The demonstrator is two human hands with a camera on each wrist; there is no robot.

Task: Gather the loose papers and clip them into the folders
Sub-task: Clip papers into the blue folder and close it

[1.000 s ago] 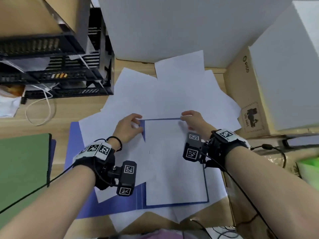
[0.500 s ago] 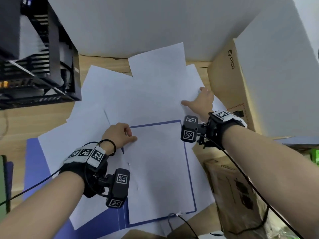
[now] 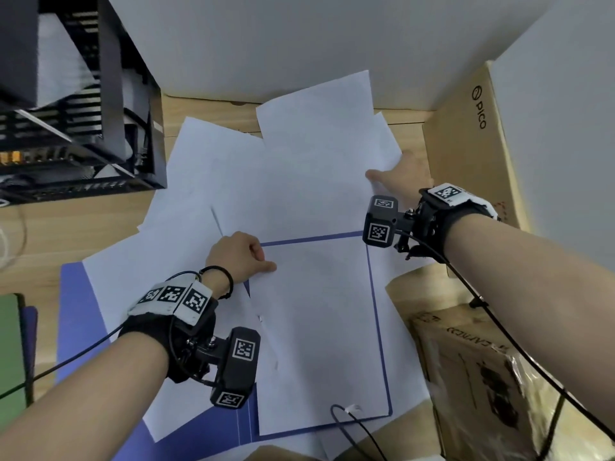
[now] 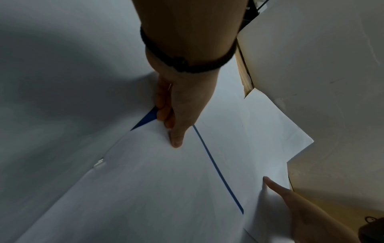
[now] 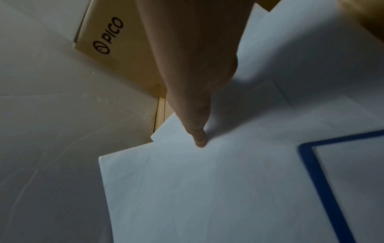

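1. Blue folder [image 3: 379,327] lying open and flat on the wooden desk [image 3: 83,227], one white sheet [image 3: 319,334] squared up inside it so only a thin blue border shows.
2. Loose papers [image 3: 299,181], plain white and blank, fanned out overlapping beneath and beyond the folder.
3. Left hand [image 3: 238,257] curled at the sheet's top-left corner, thumb on top and fingers tucked under the edge, pinching it.
4. Right hand [image 3: 404,176] stretched out over the far-right papers, thumb flat on top; other fingers hidden, so grip unclear.
5. Cardboard PICO box [image 3: 472,141] just right, black wire rack [image 3: 83,134] far left, white wall behind.
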